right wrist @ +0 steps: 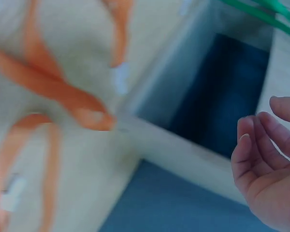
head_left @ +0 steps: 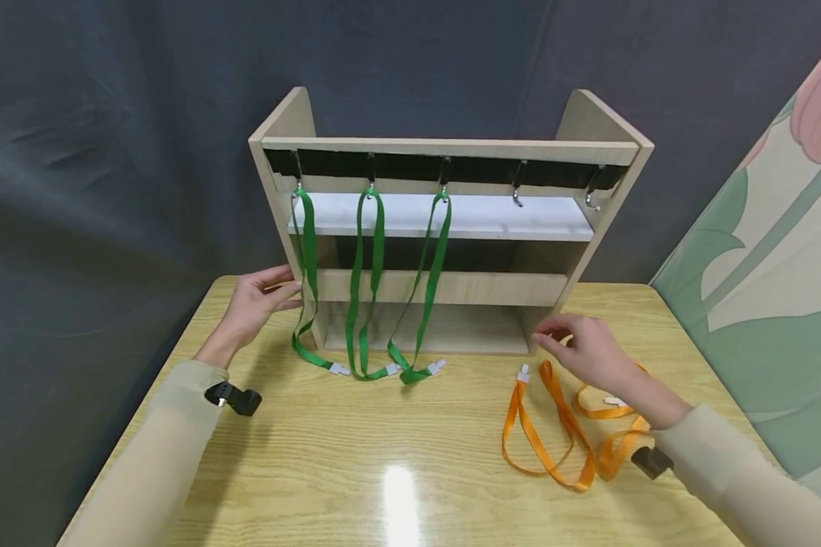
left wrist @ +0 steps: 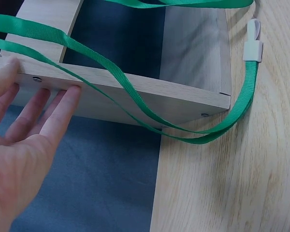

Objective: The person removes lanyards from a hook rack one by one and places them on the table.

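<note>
A wooden shelf (head_left: 445, 289) stands on the table. On its hooks hang three green lanyards: the left one (head_left: 309, 251), the middle one (head_left: 378, 266) and the third (head_left: 438, 266). My left hand (head_left: 256, 296) touches the shelf's left side panel; in the left wrist view the fingers (left wrist: 63, 113) lie almost straight against it, beside a hanging green strap. By the lower right corner of the shelf is my right hand (head_left: 591, 349), its fingers loosely bent and holding nothing. Below and around it, orange lanyards (head_left: 553, 387) lie on the table, partly hidden by the right forearm.
Two hooks on the right, one (head_left: 518, 196) and the outermost (head_left: 591, 200), carry no lanyard. A white board (head_left: 520, 220) spans the shelf behind the hooks. Dark cloth (head_left: 417, 68) hangs behind; a flower-patterned surface (head_left: 780, 304) borders the table (head_left: 328, 456) on the right.
</note>
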The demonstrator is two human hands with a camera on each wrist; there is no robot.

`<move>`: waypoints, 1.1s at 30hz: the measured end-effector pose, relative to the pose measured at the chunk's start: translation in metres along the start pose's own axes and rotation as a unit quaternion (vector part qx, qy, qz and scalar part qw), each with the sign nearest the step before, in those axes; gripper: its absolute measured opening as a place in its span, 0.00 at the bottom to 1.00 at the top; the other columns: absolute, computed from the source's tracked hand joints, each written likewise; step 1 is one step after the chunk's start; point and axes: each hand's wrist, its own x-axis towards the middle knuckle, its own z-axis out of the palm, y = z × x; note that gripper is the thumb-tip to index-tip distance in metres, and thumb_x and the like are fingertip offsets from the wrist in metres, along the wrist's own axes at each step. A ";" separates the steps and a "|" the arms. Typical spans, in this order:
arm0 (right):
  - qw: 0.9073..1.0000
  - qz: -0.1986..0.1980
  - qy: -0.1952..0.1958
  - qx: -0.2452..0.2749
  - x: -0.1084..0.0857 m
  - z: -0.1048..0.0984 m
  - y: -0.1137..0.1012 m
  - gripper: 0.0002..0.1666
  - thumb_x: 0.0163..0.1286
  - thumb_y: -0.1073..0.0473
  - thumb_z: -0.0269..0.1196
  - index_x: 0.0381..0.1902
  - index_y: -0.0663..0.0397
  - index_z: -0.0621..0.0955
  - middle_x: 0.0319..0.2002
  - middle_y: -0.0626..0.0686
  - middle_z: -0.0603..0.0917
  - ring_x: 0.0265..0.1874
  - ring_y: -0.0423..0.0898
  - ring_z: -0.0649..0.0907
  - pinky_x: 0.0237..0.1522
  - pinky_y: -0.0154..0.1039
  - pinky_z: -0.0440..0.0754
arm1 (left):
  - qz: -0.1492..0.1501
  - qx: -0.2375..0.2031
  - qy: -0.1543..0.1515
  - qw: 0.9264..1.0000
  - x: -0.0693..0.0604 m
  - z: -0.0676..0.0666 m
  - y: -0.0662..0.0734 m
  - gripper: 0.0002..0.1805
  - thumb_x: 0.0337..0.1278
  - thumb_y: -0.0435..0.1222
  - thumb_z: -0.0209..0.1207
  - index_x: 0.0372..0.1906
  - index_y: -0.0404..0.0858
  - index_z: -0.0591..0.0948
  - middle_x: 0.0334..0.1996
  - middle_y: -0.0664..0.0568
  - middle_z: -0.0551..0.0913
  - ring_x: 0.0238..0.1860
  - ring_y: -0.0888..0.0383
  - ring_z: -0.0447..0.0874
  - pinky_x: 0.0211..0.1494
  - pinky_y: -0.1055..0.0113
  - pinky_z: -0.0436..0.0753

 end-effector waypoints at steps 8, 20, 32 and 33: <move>0.999 -0.013 0.034 0.023 0.024 -0.018 -0.040 0.06 0.66 0.58 0.66 0.36 0.55 0.84 0.26 0.45 0.82 0.20 0.40 0.77 0.20 0.32 0.77 | -0.003 0.008 0.002 1.000 -0.001 -0.001 -0.001 0.23 0.64 0.31 0.59 0.62 0.27 0.73 0.48 0.46 0.79 0.44 0.57 0.83 0.46 0.60 0.84; 0.992 -0.027 0.111 0.057 0.063 -0.017 -0.090 0.12 0.66 0.53 0.65 0.40 0.56 0.84 0.32 0.46 0.84 0.24 0.38 0.80 0.26 0.31 0.81 | -0.007 0.004 0.000 1.000 0.000 0.001 0.000 0.23 0.64 0.31 0.59 0.62 0.27 0.72 0.49 0.44 0.79 0.44 0.57 0.83 0.46 0.60 0.83; 0.986 -0.058 0.141 0.068 0.096 -0.012 -0.121 0.18 0.66 0.51 0.65 0.45 0.59 0.83 0.32 0.47 0.84 0.25 0.38 0.80 0.26 0.35 0.80 | -0.011 -0.003 0.001 1.000 0.001 0.001 0.000 0.23 0.63 0.31 0.59 0.61 0.27 0.73 0.48 0.45 0.79 0.44 0.56 0.83 0.47 0.59 0.83; 0.986 -0.057 0.143 0.070 0.098 -0.012 -0.123 0.18 0.66 0.51 0.65 0.45 0.59 0.83 0.33 0.47 0.84 0.25 0.38 0.80 0.27 0.34 0.80 | -0.012 0.000 0.003 1.000 0.001 0.000 0.000 0.23 0.64 0.31 0.59 0.61 0.27 0.73 0.48 0.45 0.78 0.44 0.56 0.83 0.47 0.59 0.83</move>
